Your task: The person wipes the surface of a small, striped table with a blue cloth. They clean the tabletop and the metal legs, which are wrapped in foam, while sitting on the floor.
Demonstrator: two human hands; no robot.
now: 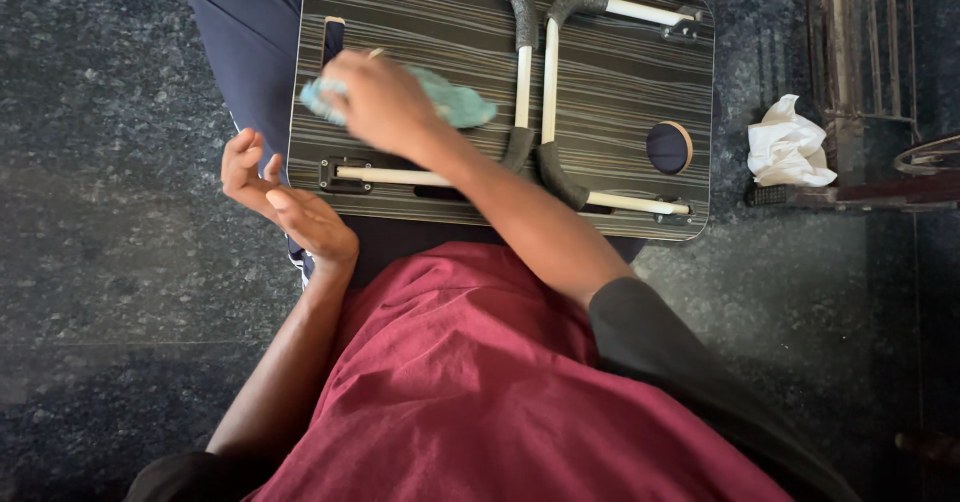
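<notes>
Lap table (pixel 620 92) on dark stone floor (pixel 110 162)

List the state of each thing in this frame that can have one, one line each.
Lap table: upside down across the lap, underside facing up.
Table legs: folded flat against the underside.
Teal cloth: bunched, pressed on the table under the right hand.
Right hand: grip closed on the cloth.
Left hand: open, palm up, holding nothing, beside the table edge.
White tissue: crumpled, lying on the floor.

Maroon shirt with dark sleeves, navy trousers, bare forearms and hands (pixel 385 102).
</notes>
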